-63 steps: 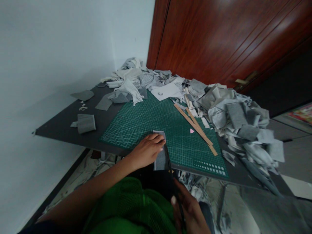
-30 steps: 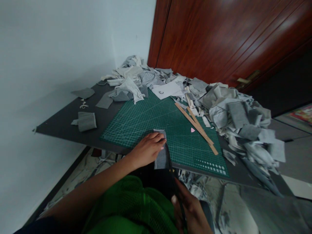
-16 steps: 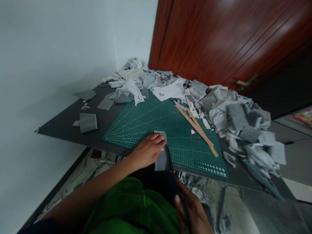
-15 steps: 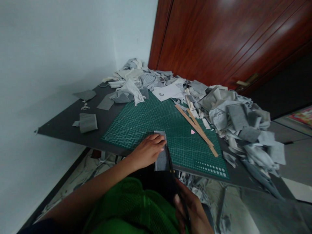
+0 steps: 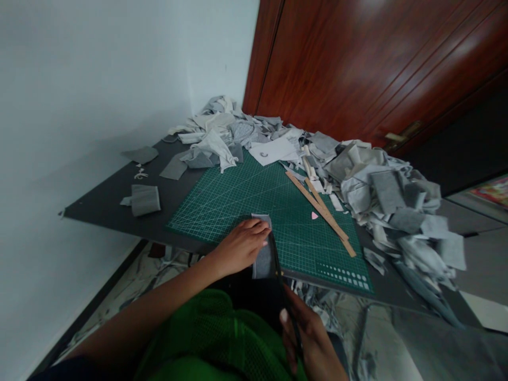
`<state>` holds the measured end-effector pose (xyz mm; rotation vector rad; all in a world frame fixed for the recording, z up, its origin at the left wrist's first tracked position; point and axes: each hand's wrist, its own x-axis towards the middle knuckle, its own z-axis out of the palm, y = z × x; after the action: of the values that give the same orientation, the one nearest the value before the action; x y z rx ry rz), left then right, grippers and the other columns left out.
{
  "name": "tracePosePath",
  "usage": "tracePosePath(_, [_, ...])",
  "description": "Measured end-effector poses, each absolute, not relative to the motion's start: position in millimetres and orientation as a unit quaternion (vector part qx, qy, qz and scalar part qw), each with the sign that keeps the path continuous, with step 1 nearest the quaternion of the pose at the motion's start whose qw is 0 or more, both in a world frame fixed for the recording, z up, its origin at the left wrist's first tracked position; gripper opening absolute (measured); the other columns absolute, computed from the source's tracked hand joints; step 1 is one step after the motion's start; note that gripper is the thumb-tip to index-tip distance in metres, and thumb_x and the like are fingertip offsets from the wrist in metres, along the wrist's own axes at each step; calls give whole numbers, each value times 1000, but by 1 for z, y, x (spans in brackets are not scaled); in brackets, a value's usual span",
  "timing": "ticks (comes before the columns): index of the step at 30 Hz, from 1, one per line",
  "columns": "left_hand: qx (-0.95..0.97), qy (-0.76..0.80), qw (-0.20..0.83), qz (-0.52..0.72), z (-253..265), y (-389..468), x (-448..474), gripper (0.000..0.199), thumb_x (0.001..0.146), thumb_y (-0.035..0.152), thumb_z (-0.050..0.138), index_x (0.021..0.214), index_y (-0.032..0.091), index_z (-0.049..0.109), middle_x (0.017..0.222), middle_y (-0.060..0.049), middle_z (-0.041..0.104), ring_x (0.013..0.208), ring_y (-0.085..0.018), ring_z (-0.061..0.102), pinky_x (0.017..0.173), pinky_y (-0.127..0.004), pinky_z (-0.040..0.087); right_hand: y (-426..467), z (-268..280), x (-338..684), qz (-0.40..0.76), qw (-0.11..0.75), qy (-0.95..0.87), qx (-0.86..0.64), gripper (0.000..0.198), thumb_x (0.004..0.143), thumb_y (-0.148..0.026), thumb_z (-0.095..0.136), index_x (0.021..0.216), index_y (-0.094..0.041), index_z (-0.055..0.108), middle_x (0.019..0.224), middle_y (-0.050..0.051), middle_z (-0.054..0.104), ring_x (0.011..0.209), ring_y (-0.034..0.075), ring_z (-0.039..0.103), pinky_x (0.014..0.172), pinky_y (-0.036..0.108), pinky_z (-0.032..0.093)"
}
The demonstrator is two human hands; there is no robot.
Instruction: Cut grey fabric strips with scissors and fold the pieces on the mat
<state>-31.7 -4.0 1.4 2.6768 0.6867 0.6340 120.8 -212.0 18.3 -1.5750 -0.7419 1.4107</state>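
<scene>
A narrow grey cloth piece [image 5: 261,267] lies at the near edge of the green cutting mat [image 5: 238,196]. My left hand [image 5: 244,244] rests on it from the left, fingers close together and bent a little, pressing it down. Below the table edge, my right hand [image 5: 311,338] is wrapped round the handles of dark scissors [image 5: 277,259]. Their long blades point away from me along the cloth's right side, with the tip close to my left fingertips. Part of the handles is hidden in my right hand and in shadow.
Two wooden rulers [image 5: 317,203] lie crossed on the mat beside a small pink triangular piece [image 5: 315,215]. Heaped grey and white scraps [image 5: 365,174] line the far and right sides. A folded grey piece [image 5: 145,200] lies left. Behind stand a white wall [image 5: 99,79] and a wooden door [image 5: 337,63].
The scissor handles have swung slightly left with my right hand, and the blades look closer together. My left hand and the cloth stay in place.
</scene>
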Motion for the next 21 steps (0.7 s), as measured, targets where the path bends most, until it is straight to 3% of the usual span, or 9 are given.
tracePosePath(18, [933,240,151,220,2,-4,-31,32,102,17,49,133,18,59,138,-11,61,134,-26,52,113,-44,44,-215,17,123,564,405,-295,-656,92,85,-68,72,156,-14,47,50,-12,38,37,8,32,34,19,35])
tracePosePath(21, [931,239,154,227,2,-4,-31,33,101,16,50,133,19,59,138,-10,61,134,-26,52,113,-46,44,-216,16,123,566,418,-293,-648,89,86,-66,71,154,-14,49,51,-10,43,36,8,32,35,20,33])
